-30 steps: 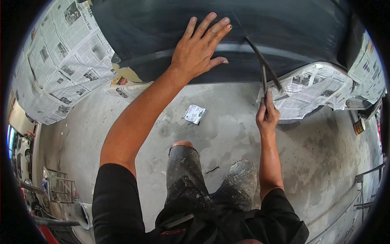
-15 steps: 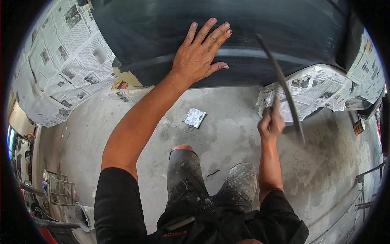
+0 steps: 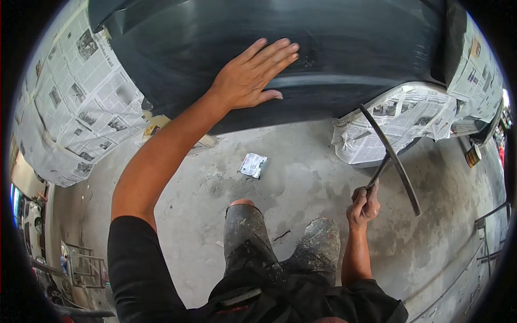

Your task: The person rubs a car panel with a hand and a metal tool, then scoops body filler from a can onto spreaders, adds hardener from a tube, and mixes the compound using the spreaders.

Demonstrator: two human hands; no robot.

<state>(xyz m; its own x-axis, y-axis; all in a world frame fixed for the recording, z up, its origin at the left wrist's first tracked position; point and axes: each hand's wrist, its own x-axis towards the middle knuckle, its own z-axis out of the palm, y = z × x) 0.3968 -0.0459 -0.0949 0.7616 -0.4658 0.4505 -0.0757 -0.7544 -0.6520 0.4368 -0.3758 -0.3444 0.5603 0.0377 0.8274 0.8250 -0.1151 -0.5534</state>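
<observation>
Left fingers [image 3: 269, 53] open on streaky dark panel [image 3: 177, 59], right fingers [image 3: 371, 207] gripping dark tool [image 3: 392, 152], long, slim, curved.

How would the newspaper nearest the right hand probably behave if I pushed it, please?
The newspaper would likely buckle, as its surface is creased. Being printed paper, it might tear easily. Its upper edge, which follows the curve of the dark panel, may shift least.
</observation>
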